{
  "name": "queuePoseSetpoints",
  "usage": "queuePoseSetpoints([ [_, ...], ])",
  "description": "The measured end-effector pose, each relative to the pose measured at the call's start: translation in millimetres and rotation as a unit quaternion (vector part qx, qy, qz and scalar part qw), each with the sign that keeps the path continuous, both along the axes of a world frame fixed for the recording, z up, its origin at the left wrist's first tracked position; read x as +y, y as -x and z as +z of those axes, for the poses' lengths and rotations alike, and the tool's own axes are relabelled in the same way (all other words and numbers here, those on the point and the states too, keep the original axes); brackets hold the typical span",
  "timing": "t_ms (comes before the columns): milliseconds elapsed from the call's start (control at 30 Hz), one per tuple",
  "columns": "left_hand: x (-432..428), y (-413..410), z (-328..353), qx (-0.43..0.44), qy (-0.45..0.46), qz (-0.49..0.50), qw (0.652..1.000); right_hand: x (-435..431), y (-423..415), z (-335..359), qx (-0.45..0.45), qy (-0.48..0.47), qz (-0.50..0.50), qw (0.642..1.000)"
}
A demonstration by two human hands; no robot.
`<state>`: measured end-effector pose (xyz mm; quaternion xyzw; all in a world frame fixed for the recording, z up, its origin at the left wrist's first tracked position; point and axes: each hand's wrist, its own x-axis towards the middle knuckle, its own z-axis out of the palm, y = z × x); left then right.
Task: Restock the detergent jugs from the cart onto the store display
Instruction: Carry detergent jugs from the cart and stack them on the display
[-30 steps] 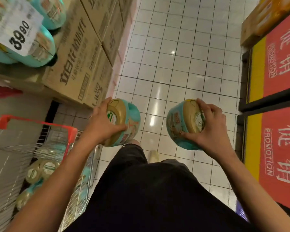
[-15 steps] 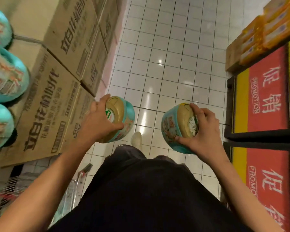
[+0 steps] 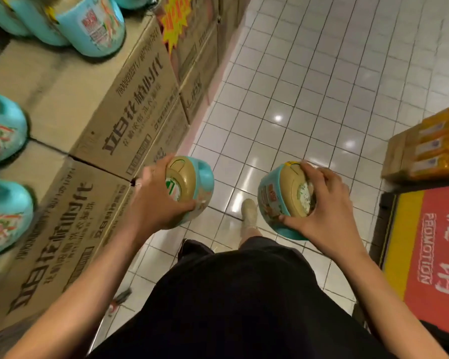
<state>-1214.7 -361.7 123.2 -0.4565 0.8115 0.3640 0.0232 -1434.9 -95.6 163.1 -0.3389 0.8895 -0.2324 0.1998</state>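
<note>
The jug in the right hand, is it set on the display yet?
No: the right hand grips the jug over the tiled floor.

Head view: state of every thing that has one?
left hand, gripping left detergent jug by its cap end
left detergent jug, capped, held in the air
right hand, gripping right detergent jug by its cap end
right detergent jug, capped, held in the air
display jugs, standing on the cartons
cartons, closed, stacked
</note>
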Motion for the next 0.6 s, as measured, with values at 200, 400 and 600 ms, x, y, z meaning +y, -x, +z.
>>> queuePoseSetpoints([
  [200,-23,65,9,-0.052,-0.012,0.107,0.993,-102,121,7,0.020,-0.026,0.144,0.989],
  [400,-50,79,27,-0.033,-0.002,0.234,0.972,-231,184,25,0.023,-0.037,0.320,0.946],
  [600,-85,52,35,-0.026,0.038,0.319,0.947,-347,158,36,0.032,-0.004,0.447,0.894],
])
